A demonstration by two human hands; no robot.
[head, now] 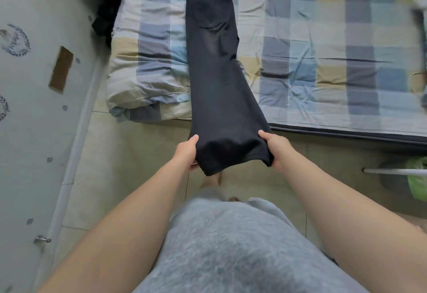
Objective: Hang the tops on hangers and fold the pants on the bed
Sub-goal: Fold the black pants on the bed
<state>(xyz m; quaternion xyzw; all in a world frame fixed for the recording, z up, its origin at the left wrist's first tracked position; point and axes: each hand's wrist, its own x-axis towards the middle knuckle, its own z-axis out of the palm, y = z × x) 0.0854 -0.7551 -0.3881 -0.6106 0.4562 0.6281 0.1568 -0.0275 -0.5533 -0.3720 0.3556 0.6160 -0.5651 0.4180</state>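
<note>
We stand on a pale tiled floor at the edge of a bed spread with a rumpled quilt checked in blue, grey and cream. On our left rises a pale grey panel printed with wreath motifs, which carries a brown tape patch and a small metal knob. At the far right, a green plastic bag sits low beside a white rod.

The black long pants lie doubled lengthwise, one leg on the other. Their long axis runs straight away from us, leaning slightly left at the far end. The waistband points away and rests on the quilt with a back pocket facing up, while the hems point toward us and hang past the bed's edge, over the floor.

Both our arms reach forward over our grey fleecy top. Our left hand grips the left side of the hem end, thumb on top and fingers underneath. Our right hand clasps the right hem corner the same way.
</note>
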